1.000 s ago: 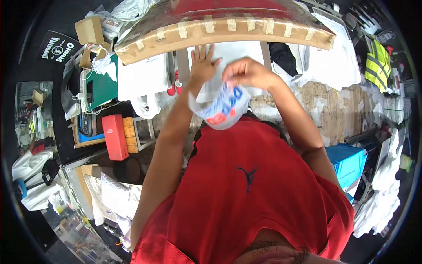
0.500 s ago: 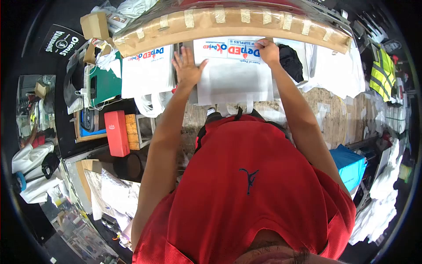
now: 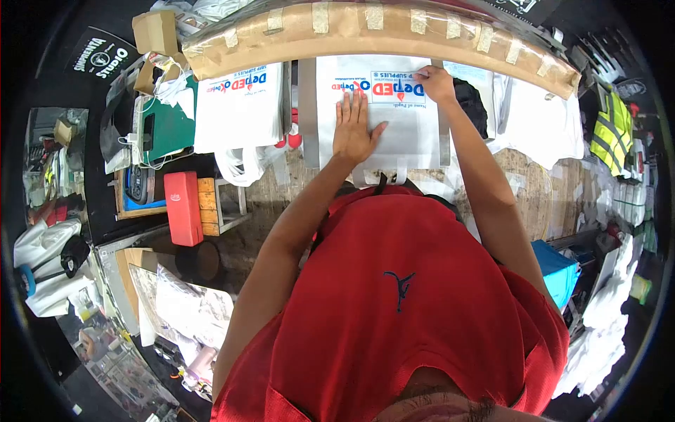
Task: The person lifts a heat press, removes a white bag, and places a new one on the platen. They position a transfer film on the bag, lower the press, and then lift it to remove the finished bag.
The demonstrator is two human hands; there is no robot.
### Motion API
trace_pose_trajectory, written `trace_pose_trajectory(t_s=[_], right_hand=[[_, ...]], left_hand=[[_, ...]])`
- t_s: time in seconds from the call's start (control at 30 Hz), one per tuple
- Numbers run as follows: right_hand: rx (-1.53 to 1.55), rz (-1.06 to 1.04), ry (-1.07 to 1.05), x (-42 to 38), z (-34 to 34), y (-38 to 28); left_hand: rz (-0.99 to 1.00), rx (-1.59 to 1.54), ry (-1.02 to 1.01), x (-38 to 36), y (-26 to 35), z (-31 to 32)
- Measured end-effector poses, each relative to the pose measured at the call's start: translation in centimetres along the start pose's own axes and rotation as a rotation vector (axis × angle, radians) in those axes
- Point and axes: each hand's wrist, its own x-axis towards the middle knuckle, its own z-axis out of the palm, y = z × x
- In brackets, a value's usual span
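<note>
A white printed bag (image 3: 401, 130) with blue and red lettering lies flat in front of me, its handle hanging toward my body. My left hand (image 3: 357, 130) rests on its left part with the fingers spread, just below the lettering. At the bag's upper right, my right hand (image 3: 437, 83) has its thumb and forefinger pressed together by the print; whether they pinch the bag's material is too small to tell. To the left sits a stack of similar printed bags (image 3: 239, 116).
A brown taped roll or bar (image 3: 380, 35) crosses above the bag. Black cloth (image 3: 470, 105) and white bags (image 3: 538, 116) lie to the right. At the left are a green board (image 3: 169, 126), a red box (image 3: 183, 208) and a wooden block (image 3: 208, 204).
My left hand has moved right, from the bag's left edge onto its surface. My right hand stays near the upper right corner. The view has shifted slightly.
</note>
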Motion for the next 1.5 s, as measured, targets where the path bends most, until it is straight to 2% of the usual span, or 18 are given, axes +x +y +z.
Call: trace_pose_trajectory(t_s=[0.27,0.33,0.4,0.47,0.53,0.7,0.9,1.37,1.43,1.5], right_hand=[[0.133,0.086,0.142,-1.4,0.3,-0.6],[0.182,0.141,0.097,-2.8,-1.0,-1.7],[0.203,0.012,0.379,-4.4,-1.2,-1.5],[-0.013,-0.321,0.446,-8.0,-1.0,-1.4],[-0.063,-0.414,0.247,-12.0,-0.4,-2.4],[-0.227,-0.399,0.157,-14.7,1.8,-2.2],[-0.218,-0.399,0.148,-14.6,2.1,-1.7],[-0.232,-0.367,0.115,-14.6,1.2,-2.4],[-0.328,-0.345,0.078,-15.1,-0.1,-3.1],[-0.246,-0.242,-0.597,-15.8,-9.1,-7.8]], left_hand=[[-0.006,-0.018,0.005,0.0,0.6,-0.4],[0.006,-0.032,0.025,-0.1,0.5,-0.3],[-0.012,-0.015,0.011,0.0,0.6,-0.2],[-0.010,-0.015,0.017,0.0,0.6,-0.1],[-0.011,-0.013,0.020,0.0,0.5,-0.1],[0.002,0.021,0.030,0.0,0.8,-0.1],[0.087,0.056,0.038,-0.2,0.6,-0.1],[0.078,0.051,0.043,-0.3,0.5,0.5],[0.078,0.045,0.048,-0.2,0.5,0.6],[0.076,0.035,0.048,-0.2,0.4,0.6]])
